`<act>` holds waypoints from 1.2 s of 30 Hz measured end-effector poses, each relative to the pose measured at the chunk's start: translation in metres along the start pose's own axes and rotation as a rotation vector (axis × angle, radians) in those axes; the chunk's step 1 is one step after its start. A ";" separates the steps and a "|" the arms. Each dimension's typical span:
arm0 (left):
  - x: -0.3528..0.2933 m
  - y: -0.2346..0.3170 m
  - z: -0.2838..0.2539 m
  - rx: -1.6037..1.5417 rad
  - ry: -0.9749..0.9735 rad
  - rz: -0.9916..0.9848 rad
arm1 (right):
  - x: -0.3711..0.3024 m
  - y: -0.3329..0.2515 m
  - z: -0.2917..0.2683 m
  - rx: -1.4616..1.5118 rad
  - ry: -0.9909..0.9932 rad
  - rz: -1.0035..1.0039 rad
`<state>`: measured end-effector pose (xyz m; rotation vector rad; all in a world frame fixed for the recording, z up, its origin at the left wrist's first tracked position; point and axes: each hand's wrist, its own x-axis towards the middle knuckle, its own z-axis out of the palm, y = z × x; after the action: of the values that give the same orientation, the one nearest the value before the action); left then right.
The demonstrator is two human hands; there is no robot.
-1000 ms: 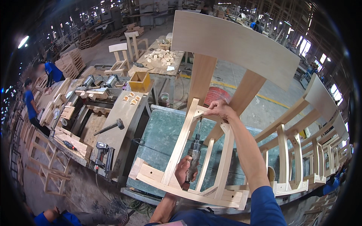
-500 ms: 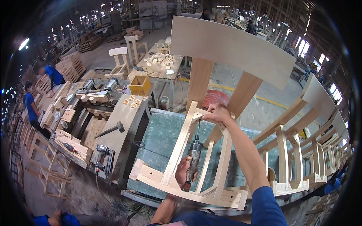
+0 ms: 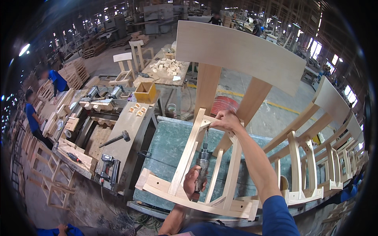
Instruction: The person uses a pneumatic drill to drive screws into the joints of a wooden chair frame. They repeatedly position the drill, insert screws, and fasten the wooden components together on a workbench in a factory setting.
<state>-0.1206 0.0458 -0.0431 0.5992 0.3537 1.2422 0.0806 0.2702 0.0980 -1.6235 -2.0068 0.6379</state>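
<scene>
A pale wooden chair frame (image 3: 185, 162) lies on a green-topped bench, its broad curved backrest (image 3: 240, 55) at the far end. Up through the frame's opening reaches my left hand (image 3: 191, 181), wrapped around an inline power screwdriver (image 3: 202, 162). The tool's long bit points away from me and meets the corner block (image 3: 204, 124) at the far left of the frame. My right hand (image 3: 226, 120) is closed over the far crossbar beside that block, fingertips close to the bit's end. Whether a screw sits at the tip is too small to tell.
More chair frames (image 3: 299, 165) line up along the bench (image 3: 165, 137) to the right. On the left worktable are a mallet (image 3: 116, 138), a nail gun (image 3: 107, 169), a yellow box (image 3: 145, 93) and small wooden blocks (image 3: 136, 110). Two people (image 3: 31, 114) in blue stand farther left.
The whole view has shifted very slightly. Both hands keep their hold, and the screwdriver's bit stays at the same corner block.
</scene>
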 end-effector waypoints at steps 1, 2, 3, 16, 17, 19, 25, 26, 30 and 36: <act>0.001 0.001 0.002 -0.034 -0.002 -0.013 | -0.003 0.004 -0.002 0.114 0.036 0.046; 0.001 0.001 0.005 -0.070 -0.005 -0.027 | -0.006 0.008 -0.006 0.227 0.074 0.091; -0.003 0.002 0.008 -0.065 -0.007 -0.047 | -0.011 0.013 -0.009 0.338 0.116 0.137; -0.074 -0.002 -0.042 0.062 0.076 -0.163 | -0.027 -0.031 0.103 1.501 0.401 0.849; -0.075 -0.004 -0.043 0.102 0.091 -0.154 | -0.022 -0.031 0.107 1.524 0.429 0.844; -0.085 -0.009 -0.041 0.173 0.131 -0.219 | -0.020 -0.028 0.110 1.580 0.488 0.848; -0.085 0.000 -0.039 0.129 0.158 -0.263 | -0.016 -0.025 0.108 1.641 0.446 0.813; -0.084 -0.001 -0.040 0.127 0.137 -0.255 | -0.017 -0.020 0.106 1.666 0.439 0.782; -0.084 -0.010 -0.057 0.120 0.159 -0.267 | -0.017 -0.011 0.100 1.732 0.332 0.770; -0.093 -0.004 -0.061 0.033 0.230 -0.363 | -0.018 -0.020 0.103 1.570 0.299 0.864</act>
<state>-0.1793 -0.0296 -0.1005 0.3972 0.6472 0.9568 0.0043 0.2430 0.0286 -1.1947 -0.0910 1.5453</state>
